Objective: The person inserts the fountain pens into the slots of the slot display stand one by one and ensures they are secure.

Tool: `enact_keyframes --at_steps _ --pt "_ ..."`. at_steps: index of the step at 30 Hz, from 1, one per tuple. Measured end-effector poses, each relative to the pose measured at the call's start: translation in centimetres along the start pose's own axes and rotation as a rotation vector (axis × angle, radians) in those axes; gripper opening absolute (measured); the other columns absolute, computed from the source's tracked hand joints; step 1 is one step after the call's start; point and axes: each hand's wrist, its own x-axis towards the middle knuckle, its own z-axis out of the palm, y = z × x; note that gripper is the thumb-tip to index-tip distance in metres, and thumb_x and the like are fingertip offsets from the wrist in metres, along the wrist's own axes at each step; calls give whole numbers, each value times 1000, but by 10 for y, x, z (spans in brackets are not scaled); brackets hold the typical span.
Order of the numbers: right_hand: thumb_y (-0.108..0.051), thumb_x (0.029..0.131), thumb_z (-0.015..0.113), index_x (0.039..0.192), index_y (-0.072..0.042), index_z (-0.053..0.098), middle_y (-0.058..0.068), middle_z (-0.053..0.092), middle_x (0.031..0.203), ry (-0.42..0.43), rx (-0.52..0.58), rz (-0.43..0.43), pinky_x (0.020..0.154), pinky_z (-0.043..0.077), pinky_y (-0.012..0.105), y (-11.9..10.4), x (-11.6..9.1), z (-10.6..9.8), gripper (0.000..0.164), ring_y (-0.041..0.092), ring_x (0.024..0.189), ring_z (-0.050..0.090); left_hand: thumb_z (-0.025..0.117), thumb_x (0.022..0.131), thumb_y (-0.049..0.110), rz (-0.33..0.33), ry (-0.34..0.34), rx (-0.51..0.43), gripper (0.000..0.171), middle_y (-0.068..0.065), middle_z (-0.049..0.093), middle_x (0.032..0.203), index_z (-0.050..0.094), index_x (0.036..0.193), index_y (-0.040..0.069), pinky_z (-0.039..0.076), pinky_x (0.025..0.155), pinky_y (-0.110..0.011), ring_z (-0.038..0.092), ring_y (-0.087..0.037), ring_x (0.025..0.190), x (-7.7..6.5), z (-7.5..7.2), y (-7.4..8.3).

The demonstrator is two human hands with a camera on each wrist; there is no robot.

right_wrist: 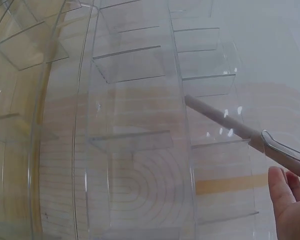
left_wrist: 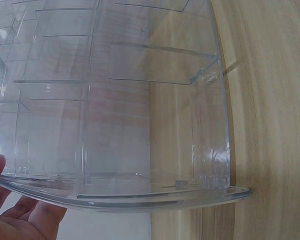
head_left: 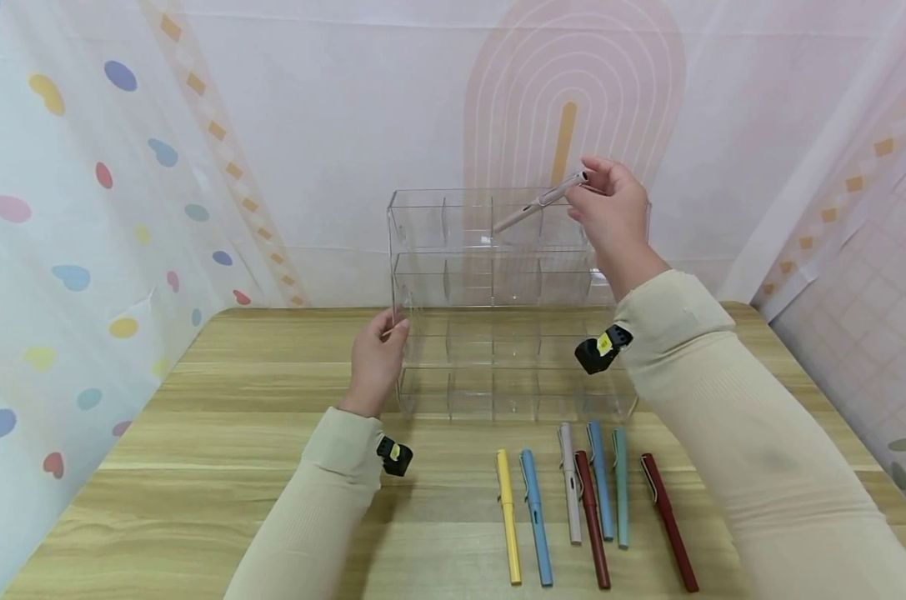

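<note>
A clear acrylic display rack point(head_left: 493, 310) with several tiers of divided compartments stands upright on the table. My left hand point(head_left: 377, 358) holds the rack's left side panel, thumb on one face and fingers on the other, as the left wrist view shows near its side edge point(left_wrist: 125, 204). Up by the top tier, my right hand point(head_left: 613, 208) pinches a pale greyish-pink pen point(head_left: 540, 202) near its capped end. The pen point(right_wrist: 225, 120) slants down to the left, its free end at the top tier's front. Whether it touches the rack, I cannot tell.
Several clip pens lie on the wooden table point(head_left: 220, 433) before the rack: a yellow pen point(head_left: 508, 517), a blue pen point(head_left: 537, 518), a lilac pen point(head_left: 569, 483), a second blue pen point(head_left: 601, 482), a teal pen point(head_left: 621, 490) and dark red pens point(head_left: 670, 523). A patterned curtain point(head_left: 332, 125) hangs behind.
</note>
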Motion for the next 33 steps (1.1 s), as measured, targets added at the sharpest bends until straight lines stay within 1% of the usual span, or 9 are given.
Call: enact_keyframes --at_steps 3,5,10,17,20,25,28,30,33 --pt "2 87 57 135 -4 52 7 58 119 0 -3 -27 87 50 28 -1 -5 -8 48 14 108 56 46 103 21 5 -4 0 40 -15 54 134 48 140 7 40 104 -46 47 -30 128 0 0 -1" --pt "2 88 58 133 -3 52 5 58 115 13 0 -52 84 51 25 -2 -7 -15 46 15 110 56 46 103 22 9 -4 -2 40 -16 54 134 49 140 7 40 103 -46 47 -30 127 0 0 -1" --pt "-1 89 62 128 -3 55 0 60 109 44 -34 -106 74 51 15 -1 -12 -39 40 15 107 57 46 103 21 6 0 -16 40 -15 54 134 49 140 8 40 103 -45 47 -29 127 0 -2 -1" --pt "-4 90 63 117 -8 58 -4 60 104 33 -141 -127 74 50 13 9 -26 -77 27 9 100 57 46 103 22 -5 -5 -19 40 -13 52 136 48 142 10 39 104 -45 46 -28 128 -1 -6 0" --pt "-4 91 63 111 -11 59 -7 60 101 11 -167 -100 74 50 12 20 -35 -94 21 6 96 57 46 103 22 -12 -4 -21 41 -13 52 136 47 142 10 40 104 -45 46 -28 128 -1 -6 -1" --pt "-3 91 62 102 -18 59 -8 59 97 -33 -137 -10 72 49 10 43 -49 -121 18 3 90 56 46 103 21 -13 0 -23 40 -14 52 136 48 141 9 40 104 -45 46 -28 128 0 -7 -2" --pt "-5 93 59 102 -23 56 -10 57 98 -75 -219 37 74 48 9 58 -58 -137 20 1 89 55 46 103 21 -13 0 -21 40 -14 52 135 48 141 9 40 104 -45 47 -28 128 1 -7 -1" --pt "-7 95 57 108 -19 55 -11 55 99 -106 -306 61 75 48 10 68 -64 -145 18 -2 89 54 46 103 21 -14 -1 -19 40 -14 53 135 48 141 9 40 104 -45 46 -28 128 1 -7 0" --pt "-10 96 55 122 -3 52 -7 54 104 -151 -436 103 77 49 12 82 -73 -155 27 -5 88 54 46 103 20 -14 -2 -24 40 -13 53 134 48 141 8 41 103 -44 47 -28 127 1 -6 0"
